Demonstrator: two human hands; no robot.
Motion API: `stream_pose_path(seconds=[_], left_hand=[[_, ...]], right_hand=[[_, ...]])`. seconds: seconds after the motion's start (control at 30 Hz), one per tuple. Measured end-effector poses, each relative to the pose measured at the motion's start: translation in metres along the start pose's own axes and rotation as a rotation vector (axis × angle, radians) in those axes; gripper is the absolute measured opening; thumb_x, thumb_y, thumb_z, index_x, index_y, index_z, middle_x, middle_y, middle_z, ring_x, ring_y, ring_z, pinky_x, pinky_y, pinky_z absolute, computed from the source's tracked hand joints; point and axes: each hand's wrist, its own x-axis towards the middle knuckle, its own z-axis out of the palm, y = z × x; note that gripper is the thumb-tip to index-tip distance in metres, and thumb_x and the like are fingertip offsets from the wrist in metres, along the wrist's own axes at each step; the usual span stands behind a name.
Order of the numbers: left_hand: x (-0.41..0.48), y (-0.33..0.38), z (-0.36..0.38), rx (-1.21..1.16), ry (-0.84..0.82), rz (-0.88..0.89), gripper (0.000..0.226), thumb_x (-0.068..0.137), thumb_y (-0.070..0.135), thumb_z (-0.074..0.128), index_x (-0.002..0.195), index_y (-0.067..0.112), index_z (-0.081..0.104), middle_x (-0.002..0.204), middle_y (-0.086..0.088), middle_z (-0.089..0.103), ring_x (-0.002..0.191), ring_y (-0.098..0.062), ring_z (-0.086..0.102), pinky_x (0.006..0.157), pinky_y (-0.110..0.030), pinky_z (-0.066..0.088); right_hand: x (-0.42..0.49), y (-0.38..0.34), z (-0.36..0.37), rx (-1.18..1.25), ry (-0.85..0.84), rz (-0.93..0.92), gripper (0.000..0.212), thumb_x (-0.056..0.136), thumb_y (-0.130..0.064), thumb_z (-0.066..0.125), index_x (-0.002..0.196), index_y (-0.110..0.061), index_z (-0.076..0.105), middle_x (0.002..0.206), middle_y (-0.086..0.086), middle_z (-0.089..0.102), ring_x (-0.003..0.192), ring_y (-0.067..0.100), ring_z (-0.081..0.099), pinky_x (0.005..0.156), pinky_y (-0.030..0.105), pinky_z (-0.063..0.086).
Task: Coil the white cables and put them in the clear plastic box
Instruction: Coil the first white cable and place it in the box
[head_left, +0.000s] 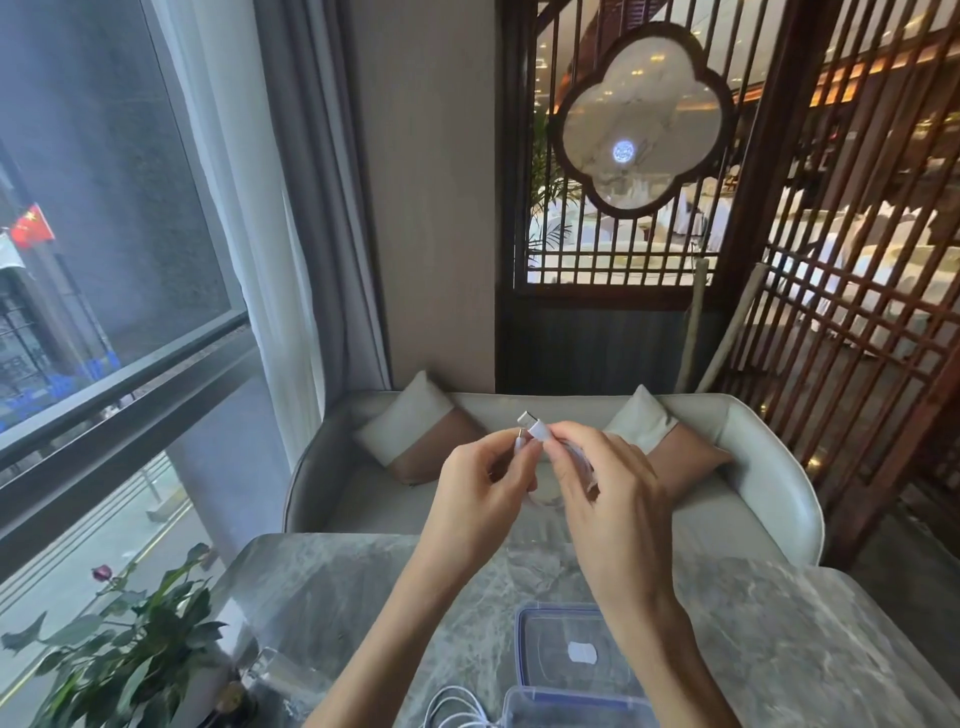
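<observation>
**A:** Where is the cable right now?

**B:** The white cable (535, 429) is held in the air between both hands, over the far end of the table (363, 597). Its USB plug pokes up and one loop sags below the fingers.

**A:** What could go wrong from here?

**B:** I think the coil could spring open. The loops look loosely gathered, so if either pinch slackens, the springy wire may unwind and drop. A free end could also slip out and tangle on the way down.

**A:** And the hands?

**B:** The left hand (483, 483) pinches the thin end by its small connector, thumb against fingertips. The right hand (608, 483) has its fingers curled round the gathered loops just under the plug. The two hands almost meet.

**A:** Is the box within reach?

**B:** The clear plastic box (561, 709) sits at the near edge, partly hidden by the right forearm. A flat clear piece (545, 649), probably its lid, lies just beyond. The loose cables (457, 709) beside the box could snag a dangling loop.
</observation>
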Motion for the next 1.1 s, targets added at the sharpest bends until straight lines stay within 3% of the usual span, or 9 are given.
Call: stream_pose_path(seconds=[0.1,0.17,0.3,0.43,0.63,0.77,0.87,0.97,1.1], left_hand=[[0.0,-0.001,-0.001,0.067,-0.001,0.02,0.04,0.099,0.023,0.053,0.059,0.019,0.052,0.049,0.009,0.044,0.046,-0.006,0.035,0.048,-0.016,0.028],[0.001,-0.001,-0.003,-0.008,-0.02,-0.001,0.035,0.099,0.026,0.053,0.064,0.025,0.06,0.053,0.01,0.049,0.048,-0.005,0.037,0.049,-0.018,0.032],[0.0,-0.004,-0.003,-0.162,0.005,-0.067,0.008,0.097,0.03,0.059,0.103,0.026,0.064,0.065,-0.002,0.064,0.055,-0.011,0.051,0.05,-0.025,0.041],[-0.003,-0.006,0.0,-0.269,0.013,-0.132,0.019,0.099,0.03,0.056,0.114,0.021,0.048,0.082,-0.004,0.074,0.064,-0.017,0.065,0.051,-0.027,0.052],[-0.005,-0.009,-0.011,-0.666,-0.089,-0.24,0.027,0.101,0.021,0.055,0.115,-0.002,0.055,0.108,-0.023,0.072,0.092,-0.036,0.074,0.068,-0.037,0.061],[-0.007,-0.012,-0.021,-0.822,-0.251,-0.257,0.033,0.101,0.02,0.05,0.126,0.003,0.063,0.127,-0.022,0.067,0.117,-0.036,0.065,0.085,-0.039,0.058],[-0.007,-0.011,-0.018,-0.688,-0.201,-0.233,0.03,0.096,0.021,0.058,0.121,0.009,0.07,0.116,-0.021,0.072,0.108,-0.032,0.07,0.079,-0.033,0.059],[-0.005,-0.006,-0.017,-0.56,-0.13,-0.191,0.021,0.091,0.018,0.068,0.109,0.011,0.076,0.096,-0.016,0.076,0.084,-0.024,0.074,0.068,-0.031,0.058],[-0.003,-0.005,-0.023,-0.553,-0.126,-0.182,0.033,0.08,0.008,0.081,0.103,0.002,0.058,0.089,-0.016,0.071,0.072,-0.034,0.073,0.061,-0.04,0.06]], right_hand=[[0.002,0.0,0.002,0.029,0.0,-0.047,0.017,0.095,-0.02,0.069,0.111,-0.02,0.074,0.103,-0.006,0.073,0.093,0.013,0.066,0.082,0.021,0.051],[0.005,0.0,0.001,0.138,-0.028,0.021,0.019,0.095,-0.023,0.066,0.112,-0.021,0.075,0.101,-0.008,0.074,0.091,0.005,0.068,0.077,0.019,0.054],[0.006,-0.003,0.003,0.212,-0.067,0.166,0.029,0.093,-0.04,0.056,0.112,-0.025,0.071,0.095,-0.016,0.072,0.088,-0.003,0.067,0.063,0.021,0.058],[0.005,0.002,0.006,0.238,-0.063,0.234,0.02,0.092,-0.028,0.067,0.111,-0.022,0.073,0.096,-0.011,0.074,0.089,0.004,0.07,0.065,0.032,0.062],[0.007,0.004,0.006,0.188,0.006,0.135,0.017,0.093,-0.014,0.069,0.11,-0.017,0.072,0.099,-0.004,0.072,0.093,0.008,0.069,0.078,0.02,0.056],[0.009,0.01,0.005,0.207,0.055,0.098,0.019,0.094,-0.021,0.063,0.11,-0.015,0.072,0.099,-0.004,0.071,0.093,0.009,0.068,0.08,0.014,0.051],[0.008,0.009,0.006,0.219,0.038,0.05,0.019,0.094,-0.019,0.065,0.11,-0.015,0.073,0.101,-0.006,0.071,0.096,0.006,0.067,0.082,0.013,0.05],[0.006,0.01,0.006,0.28,-0.007,0.047,0.019,0.093,-0.015,0.067,0.11,-0.02,0.074,0.103,-0.009,0.074,0.098,0.005,0.069,0.08,0.014,0.052],[0.016,0.012,-0.002,0.658,-0.212,0.309,0.025,0.088,-0.012,0.074,0.095,-0.036,0.078,0.096,-0.012,0.078,0.092,0.004,0.073,0.072,0.013,0.054]])
